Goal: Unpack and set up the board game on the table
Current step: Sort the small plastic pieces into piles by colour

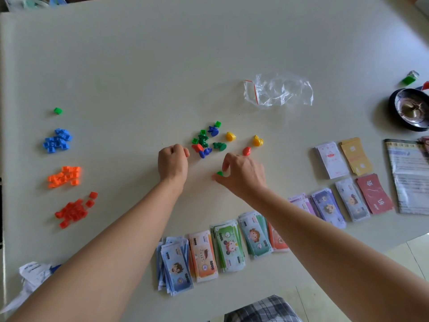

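The right hand [243, 174] is low over the middle of the pale worktop [139, 66]. Its thumb and first finger are pinched together on a small green piece [220, 173], and the other fingers are bent loosely above it. The left hand [173, 162] is just beside it, well apart from the left edge. Its fingers are curled tight into the palm, and I cannot tell if something is inside.

Just beyond both hands lies a loose group of mixed pieces [206, 140] in green, blue and red. Two yellow tokens [258, 141] and one red token [246, 151] lie a little to the right of this group. Further toward the far edge there is a crumpled clear plastic bag [278, 91] with a red strip.

Near the left edge three sorted heaps lie in a line: a blue heap [56, 140], an orange heap [65, 176] and a red heap [74, 211]. A single green house [58, 110] lies alone beyond the blue one.

Along the near edge, stacks of paper money [228, 247] lie side by side in blue, orange, green, teal and purple. Toward the right edge are a white card stack [332, 162], a yellow card stack [356, 155] and a red card stack [373, 194]. A printed leaflet [408, 177] lies just beside them. A black roulette wheel [411, 112] stands at the right edge.
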### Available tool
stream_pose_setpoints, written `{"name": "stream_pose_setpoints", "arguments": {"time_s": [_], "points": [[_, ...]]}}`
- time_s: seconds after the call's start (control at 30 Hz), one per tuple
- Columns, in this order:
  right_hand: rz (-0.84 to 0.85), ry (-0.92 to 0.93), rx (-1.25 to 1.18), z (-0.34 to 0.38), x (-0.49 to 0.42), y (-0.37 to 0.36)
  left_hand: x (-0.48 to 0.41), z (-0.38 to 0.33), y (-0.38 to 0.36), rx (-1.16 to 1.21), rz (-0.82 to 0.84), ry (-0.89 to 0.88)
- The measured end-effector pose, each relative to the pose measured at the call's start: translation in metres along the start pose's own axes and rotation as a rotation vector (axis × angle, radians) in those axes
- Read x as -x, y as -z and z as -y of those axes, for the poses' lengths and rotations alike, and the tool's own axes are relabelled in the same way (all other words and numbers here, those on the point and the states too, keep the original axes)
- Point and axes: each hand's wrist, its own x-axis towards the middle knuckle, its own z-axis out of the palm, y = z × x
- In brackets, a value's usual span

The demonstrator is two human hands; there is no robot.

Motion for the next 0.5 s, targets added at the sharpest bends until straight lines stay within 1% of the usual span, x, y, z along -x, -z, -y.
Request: {"name": "stream_pose_setpoints", "arguments": {"time_s": [0.07,0.1,0.13,0.17,0.23,0.27,0.3,0.33,0.4,0.47,0.5], "points": [[0.008,-0.011,0.008,-0.004,-0.003,-0.002,-0.004,-0.006,-0.002,-0.072,-0.016,-0.046],[0.004,-0.034,-0.056,-0.006,-0.004,-0.003,-0.006,-0.008,-0.003,-0.150,-0.017,-0.088],[-0.006,-0.069,-0.174,-0.007,-0.007,-0.002,-0.008,-0.011,-0.005,-0.242,-0.024,-0.146],[-0.012,-0.110,-0.357,-0.009,-0.012,-0.001,-0.012,-0.014,-0.007,-0.330,-0.034,-0.210],[0.013,-0.208,-0.877,-0.009,-0.022,0.011,-0.019,-0.020,-0.011,-0.462,-0.061,-0.306],[0.050,-0.267,-1.122,-0.008,-0.027,0.019,-0.022,-0.023,-0.013,-0.513,-0.068,-0.326],[0.079,-0.326,-1.306,-0.007,-0.033,0.027,-0.026,-0.025,-0.014,-0.570,-0.063,-0.325],[0.099,-0.367,-1.421,-0.006,-0.039,0.035,-0.029,-0.028,-0.016,-0.636,-0.047,-0.309],[0.102,-0.384,-1.480,-0.005,-0.051,0.044,-0.032,-0.031,-0.017,-0.764,0.009,-0.255],[0.075,-0.373,-1.405,-0.003,-0.064,0.048,-0.034,-0.034,-0.017,-0.836,0.043,-0.215],[0.053,-0.357,-1.317,-0.002,-0.072,0.048,-0.037,-0.035,-0.018,-0.849,0.049,-0.197]]}}
